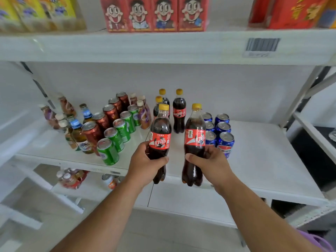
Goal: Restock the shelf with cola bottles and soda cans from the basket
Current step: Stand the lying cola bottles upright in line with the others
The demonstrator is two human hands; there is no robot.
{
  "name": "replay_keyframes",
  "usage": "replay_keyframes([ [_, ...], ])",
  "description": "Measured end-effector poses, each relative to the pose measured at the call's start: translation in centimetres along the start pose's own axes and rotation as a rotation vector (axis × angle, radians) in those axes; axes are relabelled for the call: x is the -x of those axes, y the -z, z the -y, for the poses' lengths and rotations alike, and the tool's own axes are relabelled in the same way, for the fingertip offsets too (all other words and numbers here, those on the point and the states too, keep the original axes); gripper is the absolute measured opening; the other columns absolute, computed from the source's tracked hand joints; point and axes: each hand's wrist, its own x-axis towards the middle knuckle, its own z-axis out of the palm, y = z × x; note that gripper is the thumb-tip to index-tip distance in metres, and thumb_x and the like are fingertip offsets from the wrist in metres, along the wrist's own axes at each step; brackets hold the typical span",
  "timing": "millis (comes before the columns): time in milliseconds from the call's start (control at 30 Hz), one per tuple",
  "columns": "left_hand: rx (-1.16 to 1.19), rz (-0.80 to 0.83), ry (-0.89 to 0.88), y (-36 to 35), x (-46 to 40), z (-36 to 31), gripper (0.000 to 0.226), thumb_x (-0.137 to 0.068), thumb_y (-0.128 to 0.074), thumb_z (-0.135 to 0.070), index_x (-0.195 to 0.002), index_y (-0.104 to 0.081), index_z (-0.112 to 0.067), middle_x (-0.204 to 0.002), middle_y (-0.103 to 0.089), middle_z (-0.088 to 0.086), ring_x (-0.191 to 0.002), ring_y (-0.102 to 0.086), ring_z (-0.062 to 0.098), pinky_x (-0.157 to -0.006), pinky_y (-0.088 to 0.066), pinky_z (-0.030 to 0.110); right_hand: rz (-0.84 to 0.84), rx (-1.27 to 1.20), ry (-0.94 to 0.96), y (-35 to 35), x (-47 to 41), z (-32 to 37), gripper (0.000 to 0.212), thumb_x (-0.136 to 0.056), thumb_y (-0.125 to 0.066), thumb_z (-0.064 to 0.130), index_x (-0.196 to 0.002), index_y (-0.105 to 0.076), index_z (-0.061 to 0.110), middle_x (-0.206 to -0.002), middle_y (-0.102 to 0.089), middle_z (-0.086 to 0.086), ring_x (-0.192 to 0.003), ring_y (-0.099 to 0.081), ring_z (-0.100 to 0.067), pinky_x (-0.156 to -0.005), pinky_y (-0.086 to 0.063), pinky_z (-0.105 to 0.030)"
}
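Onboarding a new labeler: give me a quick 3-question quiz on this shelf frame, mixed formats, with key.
1. True or false: the left hand and the right hand each grip a cola bottle.
2. Multiple choice: the blue cans stand where relative to the right-hand bottle? A) to its left B) to its right C) on the shelf above
3. Fill in: the caps of the cola bottles on the shelf are ___ in colour.

Key: 1 true. 2 B. 3 yellow, same as the cap of the left-hand bottle.
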Motion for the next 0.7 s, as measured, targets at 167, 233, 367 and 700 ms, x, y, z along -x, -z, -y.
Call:
replay_keyframes([
  [167,0.019,-0.017,-0.017,2.3,-2.2,2.0,0.061,-0.078,-0.09,-0.02,-0.128,-0.059,-0.033,-0.109,-0.071,-0.016,-0.102,-0.067,0.006,-0.098,-0.056,0.045,-0.095,0.012,0.009,-3.3,-2.4,0.8,0.048,-0.081,-0.089,0.022,-0.125,-0.069,0.021,-0.112,-0.077,0.005,-0.104,-0.073,-0.018,-0.099,-0.057,-0.043],
  [233,0.033,-0.022,-0.017,2.7,-3.1,2.5,0.056,-0.078,-0.09,-0.018,-0.124,-0.061,-0.033,-0.105,-0.073,-0.016,-0.098,-0.068,0.004,-0.094,-0.058,0.043,-0.122,0.033,0.016,-4.1,-3.7,1.0,0.053,-0.08,-0.09,0.021,-0.128,-0.067,0.02,-0.115,-0.076,0.005,-0.107,-0.071,-0.019,-0.098,-0.056,-0.041],
  [367,0.058,-0.029,-0.013,2.5,-5.3,3.3,0.058,-0.075,-0.091,-0.017,-0.124,-0.063,-0.031,-0.106,-0.076,-0.014,-0.101,-0.07,0.006,-0.092,-0.055,0.037,-0.156,0.099,0.016,-5.6,-6.7,1.2,0.06,-0.077,-0.091,0.024,-0.13,-0.062,0.02,-0.116,-0.074,0.003,-0.108,-0.07,-0.022,-0.091,-0.058,-0.04],
  [700,0.112,-0.01,-0.007,-1.3,-11.2,5.6,0.059,-0.077,-0.086,0.001,-0.124,-0.059,-0.022,-0.1,-0.078,-0.003,-0.09,-0.074,0.026,-0.068,-0.063,0.049,-0.151,0.226,0.072,-7.0,-13.8,0.8,0.018,-0.08,-0.079,0.002,-0.085,-0.065,0.011,-0.062,-0.072,-0.007,-0.051,-0.069,-0.025,-0.048,-0.059,-0.035],
])
